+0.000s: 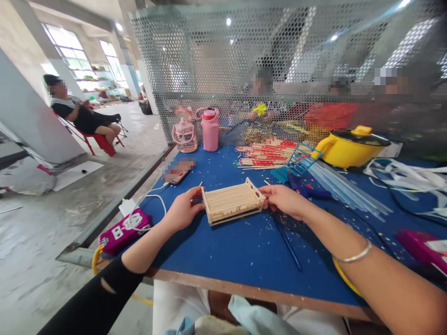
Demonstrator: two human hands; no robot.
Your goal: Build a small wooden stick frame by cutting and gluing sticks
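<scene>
Two grips, fingers nearly closed: left hand [184,209] holds wooden stick tray [231,197] at one end, right hand [284,200] at other.

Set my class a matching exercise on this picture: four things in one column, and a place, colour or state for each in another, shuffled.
Things
1. wooden tray
2. cooking pot
3. phone
4. glue gun

Descriptions
A. connected to a white cable
B. blue, on the table just beyond the right hand
C. held at its two ends, between the left hand and the right
D. yellow, with a dark lid

Right pairs: 1-C, 2-D, 3-A, 4-B
</scene>
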